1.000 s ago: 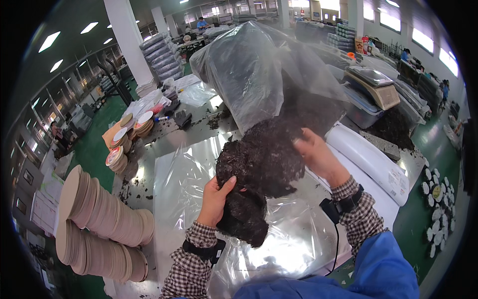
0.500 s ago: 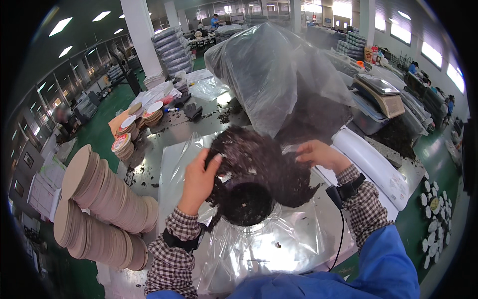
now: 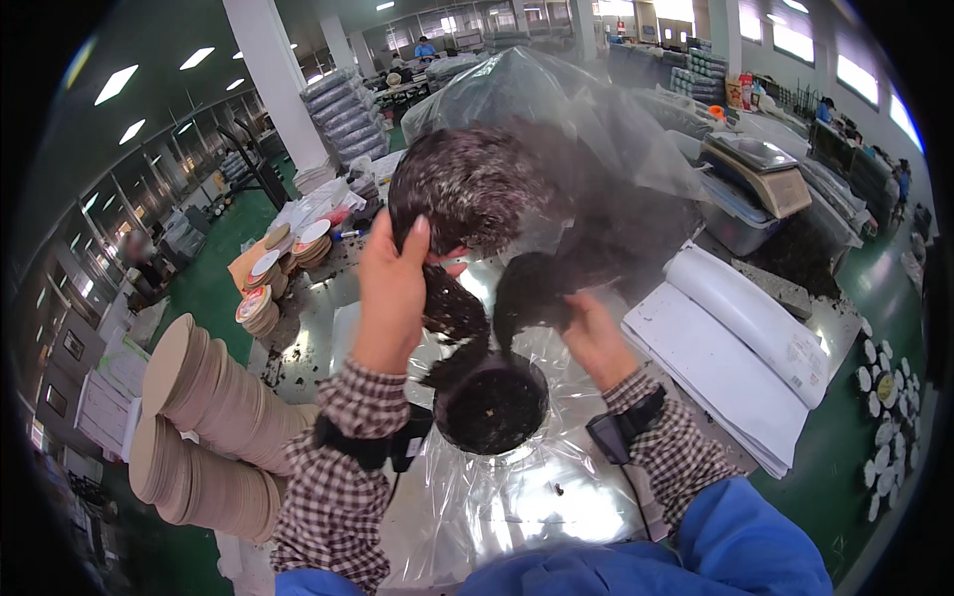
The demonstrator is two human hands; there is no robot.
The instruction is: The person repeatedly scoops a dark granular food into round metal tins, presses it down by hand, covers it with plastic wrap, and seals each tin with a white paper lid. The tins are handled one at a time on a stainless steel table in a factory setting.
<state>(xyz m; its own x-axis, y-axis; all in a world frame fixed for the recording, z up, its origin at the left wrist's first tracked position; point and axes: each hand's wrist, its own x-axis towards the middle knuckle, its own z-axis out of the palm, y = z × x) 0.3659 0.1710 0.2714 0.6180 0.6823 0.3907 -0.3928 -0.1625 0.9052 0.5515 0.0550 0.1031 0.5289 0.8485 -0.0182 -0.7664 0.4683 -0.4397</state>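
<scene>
My left hand grips the lower left edge of a dark brown, flaky round sheet, which looks like dried seaweed; it is raised and tilted over the table. Another dark, ragged sheet hangs at the fingertips of my right hand, whose thumb and fingers are pinched together; motion blurs its far side. Ragged dark strips dangle below my left hand. Between my forearms a round container holds dark flakes and stands on clear plastic film.
Stacks of beige cardboard discs stand at the left. On the right lie white paper sheets and a weighing scale. A large clear plastic bag rises at the back, with label-topped disc stacks left of it.
My left hand has lifted its round sheet up and away from the container. My right hand has moved left and lower, nearer the container, with the dark sheet.
</scene>
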